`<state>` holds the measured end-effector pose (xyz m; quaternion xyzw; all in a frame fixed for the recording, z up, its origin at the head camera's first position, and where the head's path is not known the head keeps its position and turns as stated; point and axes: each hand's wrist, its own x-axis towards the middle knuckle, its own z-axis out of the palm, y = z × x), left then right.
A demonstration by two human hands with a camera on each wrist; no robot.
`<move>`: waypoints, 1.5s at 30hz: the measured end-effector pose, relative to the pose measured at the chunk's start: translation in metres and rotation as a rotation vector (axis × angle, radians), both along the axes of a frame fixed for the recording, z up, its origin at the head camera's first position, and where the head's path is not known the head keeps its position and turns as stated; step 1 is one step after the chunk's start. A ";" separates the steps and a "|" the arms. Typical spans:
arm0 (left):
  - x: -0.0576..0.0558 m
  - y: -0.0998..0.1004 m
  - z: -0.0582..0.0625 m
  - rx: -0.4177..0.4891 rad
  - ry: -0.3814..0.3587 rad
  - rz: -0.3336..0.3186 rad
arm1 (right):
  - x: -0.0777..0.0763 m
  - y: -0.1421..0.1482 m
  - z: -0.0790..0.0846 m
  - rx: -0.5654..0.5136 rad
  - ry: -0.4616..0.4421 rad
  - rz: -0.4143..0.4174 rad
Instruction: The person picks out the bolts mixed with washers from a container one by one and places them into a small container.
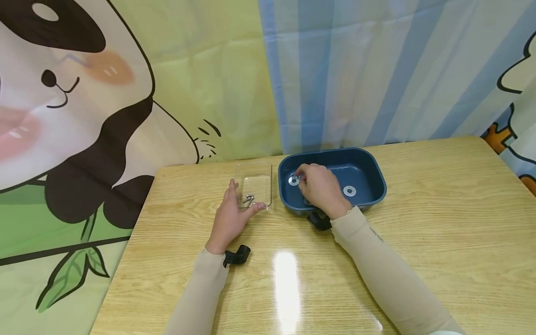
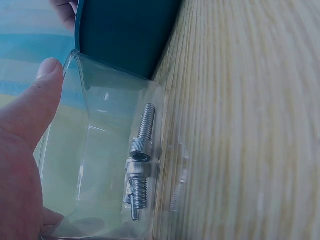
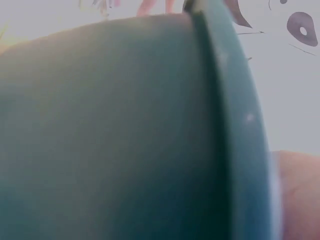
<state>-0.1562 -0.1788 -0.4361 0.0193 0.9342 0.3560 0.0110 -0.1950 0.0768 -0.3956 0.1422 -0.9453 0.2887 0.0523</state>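
My left hand (image 1: 230,218) rests against the near left side of a clear plastic box (image 1: 268,179), fingers straight along its left side and thumb stretched along its near edge. Several silver socket head bolts (image 2: 139,170) lie at the bottom of that box. My right hand (image 1: 320,188) reaches over the near rim into a dark blue basin (image 1: 364,165). Its thumb and fingertips pinch a small metal piece (image 1: 298,177) just over a washer (image 1: 294,181); its exact kind I cannot tell. In the right wrist view the basin's outer wall (image 3: 125,125) blocks the fingers.
Another flat washer (image 1: 349,190) lies on the basin floor, right of my hand. Both containers stand side by side near the back edge of the wooden table (image 1: 439,223). A printed curtain (image 1: 356,70) hangs right behind them. Each wrist carries a black camera mount (image 1: 237,255).
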 end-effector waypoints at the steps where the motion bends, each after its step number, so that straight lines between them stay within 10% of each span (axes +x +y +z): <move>1: 0.000 0.000 0.000 0.000 0.000 -0.001 | 0.000 -0.001 0.000 -0.003 0.005 0.002; 45: -0.001 0.000 0.000 -0.001 0.015 -0.009 | 0.018 -0.042 -0.008 -0.068 0.222 0.142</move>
